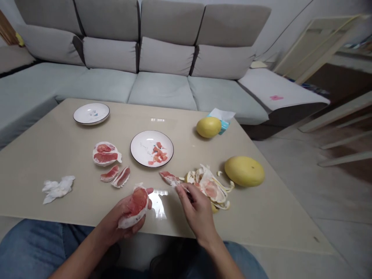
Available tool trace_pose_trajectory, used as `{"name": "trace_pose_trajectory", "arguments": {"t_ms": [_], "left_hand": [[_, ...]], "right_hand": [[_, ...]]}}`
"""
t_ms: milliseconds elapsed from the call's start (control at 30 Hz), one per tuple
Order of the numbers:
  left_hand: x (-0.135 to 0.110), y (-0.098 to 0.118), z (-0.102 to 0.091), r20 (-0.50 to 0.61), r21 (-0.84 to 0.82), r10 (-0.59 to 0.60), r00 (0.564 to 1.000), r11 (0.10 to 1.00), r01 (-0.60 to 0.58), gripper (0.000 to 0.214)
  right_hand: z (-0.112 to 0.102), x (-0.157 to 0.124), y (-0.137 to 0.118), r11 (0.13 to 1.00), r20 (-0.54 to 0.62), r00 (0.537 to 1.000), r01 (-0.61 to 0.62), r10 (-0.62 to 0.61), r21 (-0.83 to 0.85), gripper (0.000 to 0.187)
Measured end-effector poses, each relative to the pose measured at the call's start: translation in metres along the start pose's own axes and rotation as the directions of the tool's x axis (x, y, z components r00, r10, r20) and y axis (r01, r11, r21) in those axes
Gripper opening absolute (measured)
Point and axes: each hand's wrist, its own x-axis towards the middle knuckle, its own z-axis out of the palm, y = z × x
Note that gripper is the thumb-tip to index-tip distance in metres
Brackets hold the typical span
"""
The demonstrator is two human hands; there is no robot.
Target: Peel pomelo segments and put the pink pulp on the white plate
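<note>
"Peeling, were we?"

"Apparently. Our left grip (123, 211), half-curled, cradled a pomelo chunk (139, 200), flesh up across the palm. Our right grip (200, 211) was nearly closed; we couldn't tell what it pinched."

"And the next move?"

"Probably called for steady cradling while we loosened membrane (128, 222). Just beside our right lay peel (213, 190); farther out, a plate (142, 146) of flesh pieces (159, 155)."

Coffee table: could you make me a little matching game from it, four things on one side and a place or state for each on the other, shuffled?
Column one
1. Left hand
2. Tissue
3. Fruit bits
4. Tissue box

Column two
A. On a white plate
B. Partly hidden by a yellow fruit
C. Holding a red fruit piece
D. Crumpled, on the left of the table

Pairs: 1-C, 2-D, 3-A, 4-B.
</note>
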Motion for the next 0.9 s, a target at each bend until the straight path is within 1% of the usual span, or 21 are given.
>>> {"name": "trace_pose_trajectory", "arguments": {"t_ms": [33,100,167,233,300,333,367,400,433,467,500,533,600,633,667,700,733,800,833,900], "left_hand": [[0.0,0.003,0.003,-0.047,0.068,0.0,0.999,0.998,0.003,0.063],[0.0,0.008,0.01,-0.146,0.234,0.041,0.988,0.972,-0.005,0.068],[0.0,0.013,0.014,-0.185,0.378,0.094,0.978,0.926,-0.018,0.067],[-0.001,0.015,0.016,-0.178,0.464,0.101,0.979,0.886,-0.007,0.069],[-0.002,0.016,0.015,-0.174,0.526,0.092,0.98,0.851,0.013,0.072],[-0.003,0.016,0.015,-0.179,0.563,0.097,0.979,0.826,0.021,0.071],[-0.003,0.016,0.014,-0.189,0.605,0.11,0.976,0.796,0.028,0.069],[-0.003,0.016,0.013,-0.199,0.65,0.127,0.972,0.759,0.035,0.066],[-0.004,0.016,0.013,-0.208,0.697,0.147,0.967,0.716,0.04,0.061],[-0.004,0.017,0.013,-0.211,0.743,0.173,0.962,0.668,0.043,0.058],[-0.004,0.018,0.013,-0.203,0.791,0.203,0.958,0.611,0.038,0.055],[-0.004,0.019,0.014,-0.184,0.836,0.237,0.954,0.548,0.025,0.053],[-0.005,0.021,0.016,-0.118,0.907,0.294,0.948,0.42,-0.017,0.054],[-0.005,0.022,0.017,-0.078,0.931,0.31,0.947,0.364,-0.043,0.055],[-0.005,0.022,0.018,-0.038,0.947,0.318,0.947,0.315,-0.068,0.057],[-0.004,0.021,0.019,0.0,0.958,0.322,0.947,0.272,-0.092,0.059],[-0.004,0.02,0.02,0.034,0.966,0.325,0.945,0.233,-0.115,0.06],[-0.002,0.016,0.021,0.099,0.975,0.334,0.937,0.154,-0.158,0.062],[-0.001,0.014,0.021,0.126,0.977,0.337,0.933,0.12,-0.175,0.062],[0.0,0.01,0.021,0.164,0.978,0.334,0.928,0.067,-0.197,0.063]], "right_hand": [[-0.002,0.002,0.004,0.999,-0.034,0.999,-0.002,0.001,-0.037,0.021],[-0.009,0.005,0.014,0.99,-0.128,0.992,-0.003,-0.015,-0.143,0.024],[-0.021,0.01,0.026,0.958,-0.201,0.979,-0.045,-0.014,-0.285,0.029],[-0.034,0.013,0.036,0.881,-0.222,0.973,-0.162,0.067,-0.445,0.034],[-0.044,0.014,0.044,0.747,-0.242,0.952,-0.298,0.187,-0.595,0.039],[-0.047,0.014,0.046,0.679,-0.257,0.94,-0.34,0.224,-0.651,0.042],[-0.049,0.014,0.048,0.626,-0.272,0.933,-0.36,0.236,-0.692,0.045],[-0.05,0.014,0.049,0.595,-0.284,0.933,-0.36,0.221,-0.719,0.047],[-0.05,0.014,0.05,0.588,-0.293,0.938,-0.345,0.186,-0.732,0.047],[-0.05,0.014,0.05,0.6,-0.3,0.944,-0.321,0.138,-0.732,0.045],[-0.049,0.015,0.049,0.631,-0.308,0.948,-0.287,0.079,-0.72,0.043],[-0.048,0.015,0.047,0.682,-0.311,0.95,-0.238,0.016,-0.692,0.04],[-0.043,0.015,0.037,0.829,-0.276,0.958,-0.087,-0.083,-0.552,0.032],[-0.039,0.013,0.03,0.9,-0.227,0.967,0.005,-0.115,-0.437,0.029],[-0.034,0.01,0.021,0.955,-0.147,0.981,0.08,-0.127,-0.287,0.025],[-0.028,0.007,0.011,0.983,-0.036,0.991,0.122,-0.127,-0.135,0.023],[-0.022,0.002,0.002,0.991,0.092,0.987,0.132,-0.13,-0.02,0.023],[-0.009,-0.007,-0.014,0.984,0.243,0.958,0.129,-0.156,0.122,0.025],[-0.004,-0.011,-0.02,0.979,0.288,0.941,0.138,-0.177,0.152,0.027],[0.003,-0.017,-0.025,0.972,0.331,0.919,0.168,-0.214,0.164,0.028]]}}
